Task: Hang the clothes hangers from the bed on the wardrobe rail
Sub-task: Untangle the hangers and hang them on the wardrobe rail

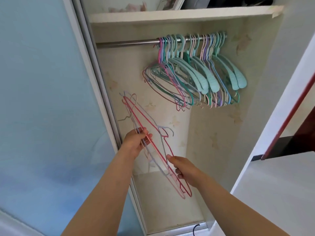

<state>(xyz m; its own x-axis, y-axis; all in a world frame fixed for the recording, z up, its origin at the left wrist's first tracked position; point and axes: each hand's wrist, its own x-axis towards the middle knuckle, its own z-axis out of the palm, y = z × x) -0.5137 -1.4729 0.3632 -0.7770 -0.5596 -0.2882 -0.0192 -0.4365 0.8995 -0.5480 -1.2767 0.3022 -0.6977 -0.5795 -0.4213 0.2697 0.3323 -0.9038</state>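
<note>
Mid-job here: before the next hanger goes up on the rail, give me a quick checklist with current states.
1. Left hand grips the bundle of thin wire hangers: ok.
2. Right hand holds the bundle's lower end: ok.
3. One hanger separated from the bundle: not ok, they look tangled.
4. Free space on the wardrobe rail: ok, bare left of the hung hangers.
5. Hooks facing the rail: cannot tell.

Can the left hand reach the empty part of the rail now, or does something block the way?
Probably yes: the bare rail lies straight above the left hand with nothing between. But that hand grips the bundle of thin hangers, also held by the right hand.
</note>
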